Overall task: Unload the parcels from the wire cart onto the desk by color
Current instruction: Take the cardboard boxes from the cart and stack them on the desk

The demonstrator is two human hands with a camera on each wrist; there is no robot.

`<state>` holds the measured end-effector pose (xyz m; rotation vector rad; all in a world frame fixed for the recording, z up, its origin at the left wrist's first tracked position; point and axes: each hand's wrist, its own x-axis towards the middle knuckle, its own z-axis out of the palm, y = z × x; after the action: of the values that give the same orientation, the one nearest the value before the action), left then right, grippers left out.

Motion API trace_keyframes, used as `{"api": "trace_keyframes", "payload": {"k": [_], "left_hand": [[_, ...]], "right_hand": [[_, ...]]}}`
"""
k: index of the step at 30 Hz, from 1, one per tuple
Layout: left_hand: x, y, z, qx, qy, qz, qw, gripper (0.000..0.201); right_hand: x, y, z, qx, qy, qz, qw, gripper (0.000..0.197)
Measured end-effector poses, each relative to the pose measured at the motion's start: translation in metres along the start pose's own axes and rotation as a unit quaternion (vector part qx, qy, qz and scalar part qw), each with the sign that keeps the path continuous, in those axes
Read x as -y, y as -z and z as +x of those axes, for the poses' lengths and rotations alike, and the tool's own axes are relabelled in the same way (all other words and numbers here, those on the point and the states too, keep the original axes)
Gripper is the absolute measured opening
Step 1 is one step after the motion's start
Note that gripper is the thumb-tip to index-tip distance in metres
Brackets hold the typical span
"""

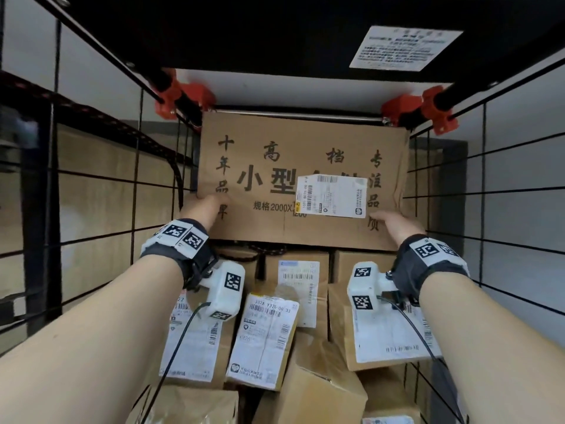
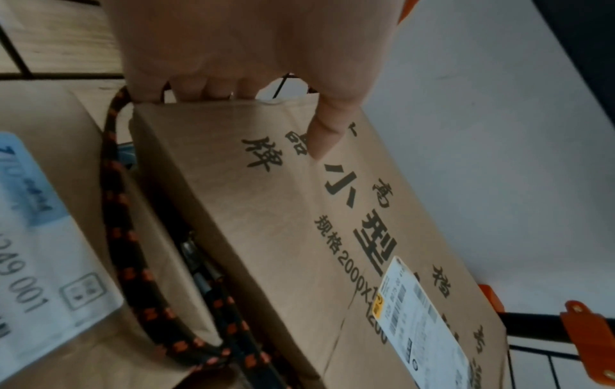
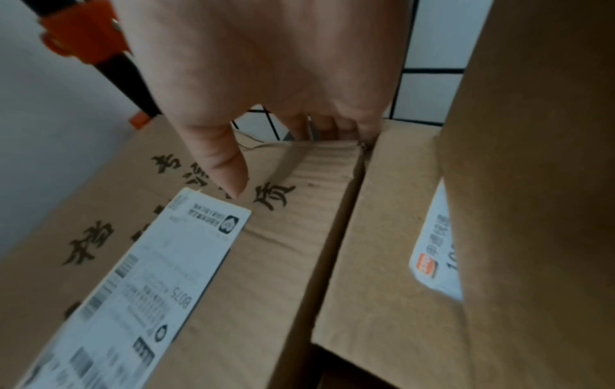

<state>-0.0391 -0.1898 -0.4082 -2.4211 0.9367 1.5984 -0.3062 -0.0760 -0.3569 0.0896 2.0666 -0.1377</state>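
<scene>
Reaching forward into the cart, both forearms stretch out side by side, each wearing a dark wrist strap with a white camera unit below it. The left hand grips the box at its lower left corner: in the left wrist view the thumb lies flat on the printed face while the fingers curl over the edge behind it. The right hand holds the lower right corner the same way, with its thumb pressed on the face just beside the label and its fingers hooked over the torn far edge.

This box is brown cardboard with large black characters. It stands tilted, face toward the camera, between the two hands at the far end of the cart. Its top edge sits just under a metal bar between orange clamps. Its lower edge rests above other brown parcels that carry white labels and lie piled nearer the person, under the wrists. A black and orange cord runs beside the box's left edge.
</scene>
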Motion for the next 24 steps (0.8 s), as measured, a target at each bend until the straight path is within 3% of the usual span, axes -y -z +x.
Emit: {"api": "trace_keyframes", "payload": {"k": [5, 8, 12, 15, 24], "left_hand": [[-0.005, 0.012, -0.006, -0.001, 0.003, 0.007, 1.000, 0.084], [-0.014, 0.018, -0.014, -0.008, 0.007, 0.008, 1.000, 0.076], [-0.017, 0.031, -0.033, 0.017, -0.011, 0.017, 1.000, 0.098], [-0.010, 0.044, -0.044, -0.014, -0.024, 0.017, 0.999, 0.085], [-0.009, 0.079, -0.116, -0.033, -0.095, 0.033, 0.994, 0.077]], "right_hand": [[0.001, 0.013, -0.022, -0.001, 0.016, 0.030, 0.999, 0.057], [-0.001, 0.020, -0.029, -0.036, 0.011, 0.055, 0.998, 0.062], [-0.009, 0.026, -0.034, -0.056, 0.014, 0.098, 0.994, 0.075], [-0.015, 0.033, -0.047, -0.052, 0.006, 0.135, 0.989, 0.086], [-0.025, 0.064, -0.128, -0.061, 0.039, 0.151, 0.986, 0.099]]}}
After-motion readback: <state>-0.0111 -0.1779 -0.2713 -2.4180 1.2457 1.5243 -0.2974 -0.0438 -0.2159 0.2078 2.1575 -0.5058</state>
